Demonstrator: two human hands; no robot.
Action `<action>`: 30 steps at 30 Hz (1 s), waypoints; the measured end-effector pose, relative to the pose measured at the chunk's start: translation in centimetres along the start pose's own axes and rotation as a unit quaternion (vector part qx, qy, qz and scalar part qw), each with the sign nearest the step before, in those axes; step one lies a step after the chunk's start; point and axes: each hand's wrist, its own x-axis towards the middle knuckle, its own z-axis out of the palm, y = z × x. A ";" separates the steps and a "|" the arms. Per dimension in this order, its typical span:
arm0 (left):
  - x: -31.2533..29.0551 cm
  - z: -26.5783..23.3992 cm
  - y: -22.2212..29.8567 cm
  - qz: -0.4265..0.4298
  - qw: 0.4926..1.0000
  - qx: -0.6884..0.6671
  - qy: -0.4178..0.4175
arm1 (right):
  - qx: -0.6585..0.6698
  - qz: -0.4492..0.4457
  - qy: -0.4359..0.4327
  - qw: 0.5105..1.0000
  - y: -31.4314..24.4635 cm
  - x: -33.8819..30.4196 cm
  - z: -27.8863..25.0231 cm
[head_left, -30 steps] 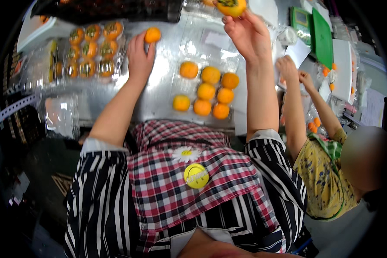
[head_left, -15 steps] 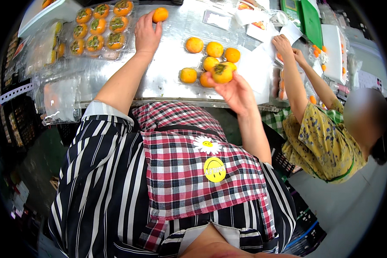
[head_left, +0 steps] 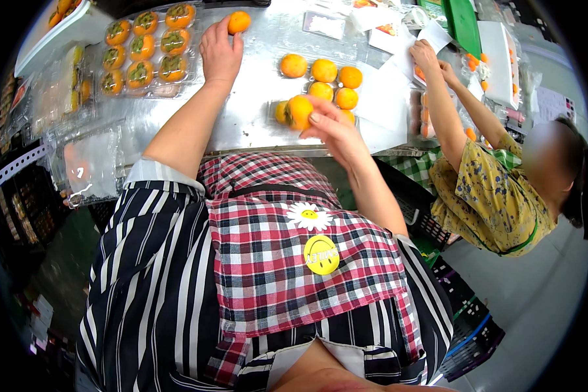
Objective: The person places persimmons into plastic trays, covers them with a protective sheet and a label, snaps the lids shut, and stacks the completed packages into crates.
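My right hand (head_left: 338, 127) holds an orange persimmon (head_left: 301, 112) between thumb and fingers, its leafy cap turned to the left. It hangs over the near side of a clear plastic tray holding several persimmons (head_left: 324, 70), stem caps out of sight. One persimmon (head_left: 281, 112) in the near left corner is partly covered by the held one. Farther off to the left, my left hand (head_left: 221, 57) has its fingers and thumb closed about the near left side of another persimmon (head_left: 240, 22).
At the left stands a clear pack (head_left: 142, 47) of persimmons, caps up. Stacked empty clear trays (head_left: 88, 157) lie by the table's near left edge. A white box (head_left: 42, 49) of fruit is far left. On the right, a co-worker (head_left: 496, 189) reaches over papers (head_left: 382, 91) and packs.
My right hand has brought its persimmon leftward and turned it, so the leafy cap that faced me now points left. My left hand stays by its persimmon; the view has shifted slightly.
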 end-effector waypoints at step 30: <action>-5.1 -9.8 8.3 -0.193 0.753 -0.456 -0.433 | -0.563 -0.402 0.157 0.705 1.2 0.3 1.6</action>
